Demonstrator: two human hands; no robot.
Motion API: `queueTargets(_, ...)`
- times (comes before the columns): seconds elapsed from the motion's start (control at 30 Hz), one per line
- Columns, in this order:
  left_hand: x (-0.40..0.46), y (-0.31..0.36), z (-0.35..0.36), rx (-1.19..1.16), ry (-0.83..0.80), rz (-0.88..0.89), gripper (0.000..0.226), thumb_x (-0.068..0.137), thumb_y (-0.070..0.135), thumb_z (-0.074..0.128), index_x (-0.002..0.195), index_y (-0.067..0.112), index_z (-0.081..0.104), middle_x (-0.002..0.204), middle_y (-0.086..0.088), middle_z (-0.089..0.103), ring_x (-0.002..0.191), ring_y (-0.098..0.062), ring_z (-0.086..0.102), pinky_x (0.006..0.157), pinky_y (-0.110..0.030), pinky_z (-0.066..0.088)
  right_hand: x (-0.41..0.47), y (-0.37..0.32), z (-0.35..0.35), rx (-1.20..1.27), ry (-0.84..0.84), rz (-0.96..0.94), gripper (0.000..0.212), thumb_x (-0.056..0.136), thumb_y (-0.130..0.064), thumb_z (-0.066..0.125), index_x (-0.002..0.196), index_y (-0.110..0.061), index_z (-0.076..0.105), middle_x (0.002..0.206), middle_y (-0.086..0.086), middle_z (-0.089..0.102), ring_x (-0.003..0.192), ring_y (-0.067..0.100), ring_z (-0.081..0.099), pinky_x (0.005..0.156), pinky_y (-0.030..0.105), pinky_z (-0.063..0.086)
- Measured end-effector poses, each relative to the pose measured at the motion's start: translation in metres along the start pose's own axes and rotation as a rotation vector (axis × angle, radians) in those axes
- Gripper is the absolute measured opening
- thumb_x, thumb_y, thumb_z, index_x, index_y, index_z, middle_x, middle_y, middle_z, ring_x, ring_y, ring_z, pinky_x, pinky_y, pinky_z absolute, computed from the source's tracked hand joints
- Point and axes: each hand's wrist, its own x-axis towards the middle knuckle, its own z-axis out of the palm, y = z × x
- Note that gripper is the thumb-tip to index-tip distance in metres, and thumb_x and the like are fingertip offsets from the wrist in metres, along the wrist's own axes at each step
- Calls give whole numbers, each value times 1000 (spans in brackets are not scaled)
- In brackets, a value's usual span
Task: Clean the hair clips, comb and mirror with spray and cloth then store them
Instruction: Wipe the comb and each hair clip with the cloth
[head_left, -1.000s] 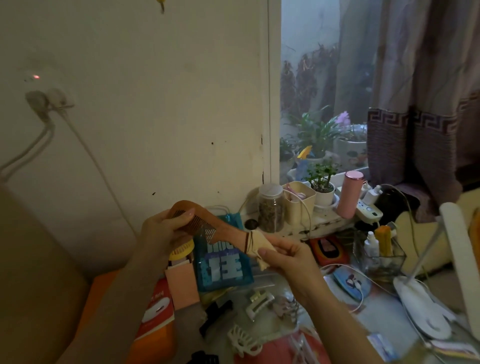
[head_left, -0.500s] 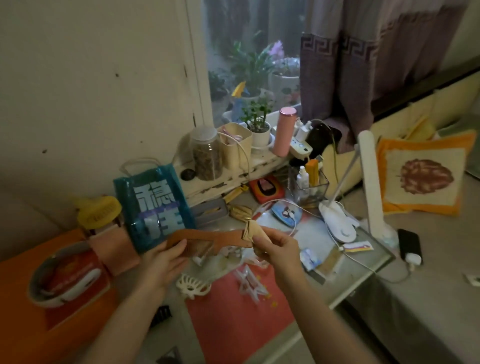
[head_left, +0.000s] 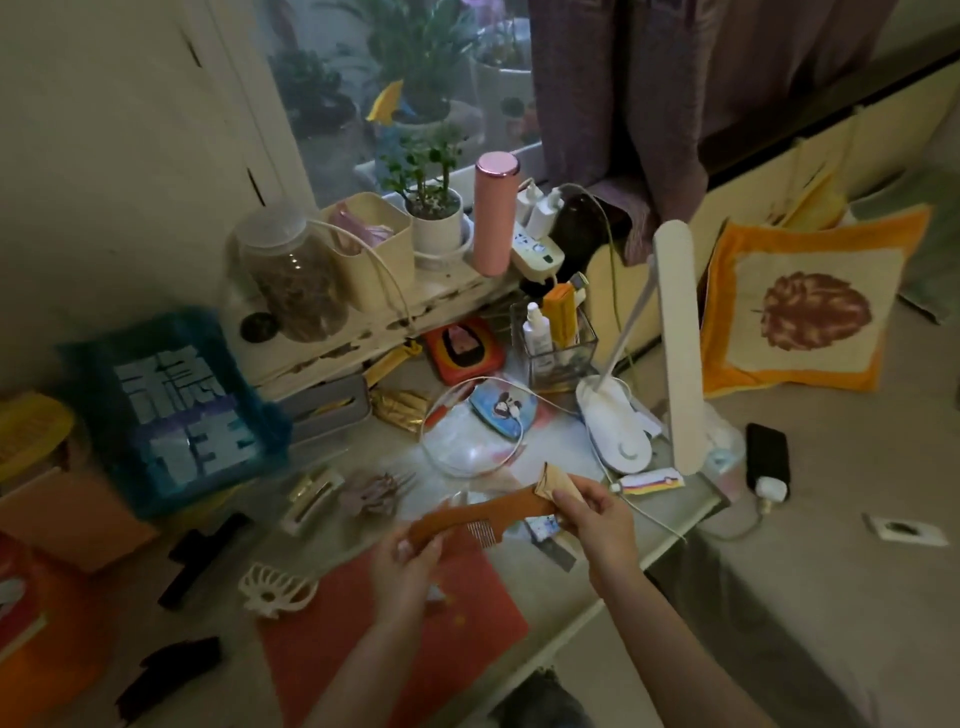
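An orange-brown wooden comb is held level above the desk, teeth pointing down. My left hand grips its left end. My right hand pinches a small beige cloth wrapped round the comb's right end. Hair clips lie on the desk below: a white claw clip, a mauve claw clip, a pale rectangular clip and black clips. A small white spray bottle stands in a clear box. I cannot make out a mirror.
A white desk lamp stands right of my hands, its cable looping across the desk. A blue bag, a jar, a pink flask and a potted plant crowd the back. A red mat lies below my hands.
The view has tilted down and swung right. Both hands brought the comb down from in front of the wall to low over the desk, the cloth still at its right end.
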Motion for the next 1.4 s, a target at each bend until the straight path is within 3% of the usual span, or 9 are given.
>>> queueTargets(0.1, 7, -20, 38, 29, 83, -26, 28, 77, -3, 72, 88, 21, 62, 113, -21, 59, 92, -35, 64, 79, -45, 54, 45, 7, -15, -109, -30, 25, 17, 84, -7, 69, 97, -17, 70, 91, 3, 71, 86, 21, 67, 86, 44, 55)
queueTargets(0.17, 6, -24, 60, -46, 103, -49, 28, 80, -10, 66, 97, 10, 59, 115, -14, 61, 84, -13, 61, 76, -29, 49, 71, 9, -23, -149, -66, 45, 18, 84, -9, 68, 92, -26, 68, 97, 4, 71, 93, 23, 66, 89, 47, 54)
queueTargets(0.23, 7, -26, 81, -86, 114, -85, 27, 82, -14, 60, 99, 6, 56, 109, -15, 62, 79, -9, 58, 71, -20, 44, 89, 10, -30, -176, -76, 64, 19, 84, -10, 69, 90, -28, 66, 99, 4, 70, 94, 23, 66, 88, 46, 54)
queueTargets(0.37, 15, -39, 107, -120, 155, -142, 25, 84, -13, 58, 88, 11, 57, 88, -12, 62, 73, -16, 57, 70, -26, 51, 114, 18, -44, -200, -65, 115, 18, 84, -10, 69, 97, -23, 66, 101, 3, 67, 97, 21, 63, 89, 41, 54)
queueTargets(0.57, 32, -62, 129, -168, 199, -247, 24, 82, -8, 64, 99, 8, 61, 96, -23, 65, 74, -22, 59, 71, -29, 51, 139, 27, -44, -214, -37, 120, 19, 84, -8, 69, 97, -22, 65, 99, -2, 66, 95, 15, 59, 89, 32, 48)
queueTargets(0.7, 36, -69, 138, -186, 220, -232, 27, 83, -9, 64, 106, 4, 61, 85, -9, 65, 76, -18, 60, 59, -14, 54, 147, 34, -43, -236, -10, 117, 20, 83, -6, 68, 100, -17, 68, 97, -2, 65, 93, 14, 58, 86, 28, 46)
queueTargets(1.0, 37, -82, 144, -35, 281, -195, 27, 79, 2, 72, 100, 18, 66, 86, 2, 66, 85, -14, 61, 81, -28, 46, 153, 43, -43, -336, 7, 135, 24, 84, -11, 70, 108, -14, 70, 102, -3, 67, 96, 14, 59, 90, 30, 49)
queueTargets(1.23, 45, -91, 136, 75, 308, -211, 26, 75, 9, 77, 97, 20, 69, 83, 3, 67, 89, -20, 63, 87, -34, 48, 157, 36, -37, -384, 50, 45, 26, 87, -17, 67, 112, -14, 69, 107, -1, 67, 98, 12, 58, 88, 25, 46)
queueTargets(1.4, 43, -89, 140, 158, 311, -153, 36, 76, 7, 77, 111, 9, 69, 90, -3, 67, 88, -17, 59, 83, -27, 42, 154, 34, -38, -368, 11, 49, 26, 86, -13, 67, 112, -12, 69, 106, 0, 68, 96, 12, 59, 86, 24, 46)
